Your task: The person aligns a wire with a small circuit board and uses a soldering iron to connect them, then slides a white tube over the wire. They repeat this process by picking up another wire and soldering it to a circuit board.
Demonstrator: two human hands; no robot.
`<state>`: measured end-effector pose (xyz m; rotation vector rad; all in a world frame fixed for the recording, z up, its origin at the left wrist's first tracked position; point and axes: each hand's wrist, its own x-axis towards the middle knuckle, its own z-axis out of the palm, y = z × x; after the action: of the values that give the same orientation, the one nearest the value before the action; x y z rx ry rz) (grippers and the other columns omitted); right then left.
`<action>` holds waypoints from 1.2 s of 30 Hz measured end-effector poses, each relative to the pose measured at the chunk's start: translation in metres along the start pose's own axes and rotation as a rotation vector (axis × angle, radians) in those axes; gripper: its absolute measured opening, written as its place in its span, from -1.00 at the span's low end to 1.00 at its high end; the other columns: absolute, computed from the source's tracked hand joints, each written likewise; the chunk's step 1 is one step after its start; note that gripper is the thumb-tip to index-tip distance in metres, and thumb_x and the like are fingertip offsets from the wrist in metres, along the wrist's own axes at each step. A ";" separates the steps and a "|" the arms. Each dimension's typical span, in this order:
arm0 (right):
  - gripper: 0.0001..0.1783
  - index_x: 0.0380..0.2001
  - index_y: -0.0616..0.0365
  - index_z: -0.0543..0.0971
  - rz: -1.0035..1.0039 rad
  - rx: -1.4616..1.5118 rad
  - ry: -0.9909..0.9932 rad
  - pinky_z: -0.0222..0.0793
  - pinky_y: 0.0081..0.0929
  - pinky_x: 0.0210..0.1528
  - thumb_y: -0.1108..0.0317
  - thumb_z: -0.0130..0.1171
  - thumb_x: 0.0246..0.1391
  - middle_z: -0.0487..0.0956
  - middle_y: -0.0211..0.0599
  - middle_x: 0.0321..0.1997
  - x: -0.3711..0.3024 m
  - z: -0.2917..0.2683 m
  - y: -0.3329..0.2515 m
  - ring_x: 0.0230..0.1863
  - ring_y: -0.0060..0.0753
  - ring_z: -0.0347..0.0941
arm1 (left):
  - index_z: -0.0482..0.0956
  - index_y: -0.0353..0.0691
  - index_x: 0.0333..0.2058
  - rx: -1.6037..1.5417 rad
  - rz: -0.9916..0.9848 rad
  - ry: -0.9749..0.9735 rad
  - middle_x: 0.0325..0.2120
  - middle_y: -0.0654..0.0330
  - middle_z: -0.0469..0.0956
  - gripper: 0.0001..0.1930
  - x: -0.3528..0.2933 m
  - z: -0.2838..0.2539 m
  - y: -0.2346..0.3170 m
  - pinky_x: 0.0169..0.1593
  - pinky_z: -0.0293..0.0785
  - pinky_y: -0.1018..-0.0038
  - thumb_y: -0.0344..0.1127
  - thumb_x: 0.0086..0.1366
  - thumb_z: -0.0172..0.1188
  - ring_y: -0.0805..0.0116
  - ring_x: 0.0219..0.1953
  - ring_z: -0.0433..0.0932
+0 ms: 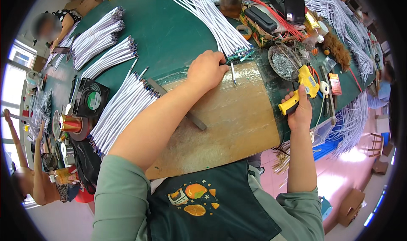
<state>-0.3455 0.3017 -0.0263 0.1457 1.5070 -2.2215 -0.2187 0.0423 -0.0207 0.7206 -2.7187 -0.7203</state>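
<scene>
Gripping the handle of a yellow gun-shaped tool (308,82), the right hand (300,110) has its fingers wrapped closed, near a round dish (277,49) of small grey pieces. Curled fingers of the left hand (207,72) sit at the near ends of the long white cables (203,12); I cannot tell whether they pinch one. One cable end (233,74) juts over the brown board (237,126) on the green table (161,29).

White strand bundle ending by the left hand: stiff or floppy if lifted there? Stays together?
The white strand bundle is probably flexible but springy: its strands bow gently, with no sharp kinks showing. Lifted near the left hand, it might splay at its far part, where strands spread apart toward the picture's top edge.
</scene>
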 end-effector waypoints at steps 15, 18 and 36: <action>-0.56 -0.23 0.13 0.35 -0.006 0.020 0.003 0.43 -0.38 -0.35 0.07 0.26 0.03 0.43 -0.37 -0.45 -0.001 0.001 0.001 -0.44 -0.44 0.40 | 0.58 -0.29 -0.41 -0.212 -0.257 -0.169 -0.49 0.09 0.57 -0.76 0.018 -0.014 0.005 -0.28 0.44 0.36 -0.20 0.10 0.23 0.26 -0.41 0.55; -0.57 -0.25 0.13 0.36 -0.023 0.020 -0.002 0.44 -0.38 -0.35 0.07 0.26 0.03 0.44 -0.36 -0.44 0.000 0.000 -0.001 -0.43 -0.43 0.41 | 0.60 -0.21 -0.37 -0.085 -0.174 -0.205 -0.35 0.04 0.57 -0.76 0.016 -0.015 0.009 -0.18 0.45 0.26 -0.18 0.06 0.22 0.09 -0.24 0.54; -0.62 -0.23 0.06 0.33 -0.028 0.045 -0.013 0.43 -0.37 -0.35 0.12 0.24 0.06 0.42 -0.39 -0.45 0.001 0.000 0.001 -0.43 -0.44 0.40 | 0.57 -0.21 -0.37 0.149 0.361 0.217 -0.33 0.11 0.55 -0.85 0.016 0.003 -0.007 -0.19 0.45 0.25 -0.30 0.09 0.16 0.07 -0.25 0.52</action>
<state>-0.3455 0.3014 -0.0278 0.1250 1.4610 -2.2751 -0.2302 0.0302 -0.0253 0.2984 -2.6146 -0.3378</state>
